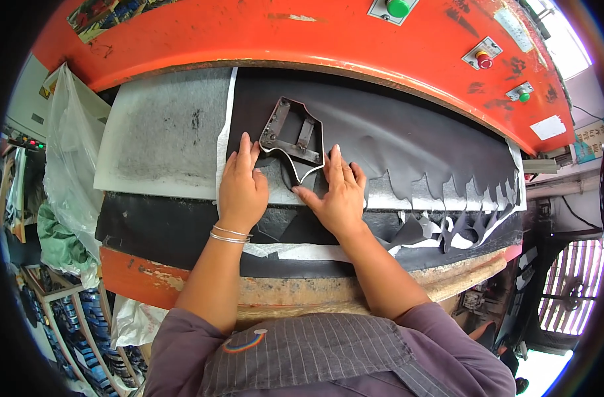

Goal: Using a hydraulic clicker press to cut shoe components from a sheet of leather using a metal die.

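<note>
A metal cutting die (294, 137) with a shaped outline and cross bars lies flat on a black sheet of material (394, 142) under the orange press head. My left hand (242, 185) rests flat on the sheet at the die's lower left, fingertips touching its edge. My right hand (336, 192) lies flat at the die's lower right, fingers spread against its side. Neither hand grips anything. Thin bangles circle my left wrist.
The orange press head (302, 33) arches above with green and red buttons (485, 58). A grey-white cutting board (163, 132) lies left. The sheet's right edge (447, 198) shows several cut-out notches, with black offcuts (414, 231) hanging over. Plastic bags (67, 152) hang left.
</note>
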Available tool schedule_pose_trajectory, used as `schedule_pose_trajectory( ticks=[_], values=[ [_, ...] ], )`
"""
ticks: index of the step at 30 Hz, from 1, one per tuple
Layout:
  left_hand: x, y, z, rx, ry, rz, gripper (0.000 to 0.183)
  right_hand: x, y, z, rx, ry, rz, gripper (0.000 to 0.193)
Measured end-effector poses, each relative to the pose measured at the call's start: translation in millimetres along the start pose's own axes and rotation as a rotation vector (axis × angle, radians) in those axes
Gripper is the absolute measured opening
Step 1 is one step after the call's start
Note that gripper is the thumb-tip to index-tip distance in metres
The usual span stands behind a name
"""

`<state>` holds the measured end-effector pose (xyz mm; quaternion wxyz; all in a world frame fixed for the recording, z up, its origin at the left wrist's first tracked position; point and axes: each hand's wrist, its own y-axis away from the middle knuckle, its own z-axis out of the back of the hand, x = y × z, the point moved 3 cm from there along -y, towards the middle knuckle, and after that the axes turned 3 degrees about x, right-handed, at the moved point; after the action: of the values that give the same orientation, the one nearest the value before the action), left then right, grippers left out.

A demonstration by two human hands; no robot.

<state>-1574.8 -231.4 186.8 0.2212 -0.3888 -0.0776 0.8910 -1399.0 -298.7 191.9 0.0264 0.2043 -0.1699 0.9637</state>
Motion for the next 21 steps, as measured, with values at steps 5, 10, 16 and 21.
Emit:
schedule_pose_trajectory(
  ticks=[5, 10, 16, 21],
  values=[
    [1.8, 1.7, 0.1, -0.017, 0.061, 0.027, 0.064, 0.5, -3.8, 7.0, 0.019, 0.001, 0.06, 0.105],
    [-2.3, -4.3, 3.2, -0.072, -0.012, -0.008, 0.064, -5.0, -10.1, 4.2, 0.056, -0.026, 0.044, 0.102],
    [-1.4, 1.3, -1.7, -0.019, -0.106, 0.009, 0.065, -6.2, -4.8, 1.3, 0.061, -0.066, 0.026, 0.103],
    [0.9, 8.3, -3.6, 0.02, -0.158, -0.028, 0.067, -4.7, 2.0, 0.8, 0.047, -0.081, 0.015, 0.104]
  ],
)
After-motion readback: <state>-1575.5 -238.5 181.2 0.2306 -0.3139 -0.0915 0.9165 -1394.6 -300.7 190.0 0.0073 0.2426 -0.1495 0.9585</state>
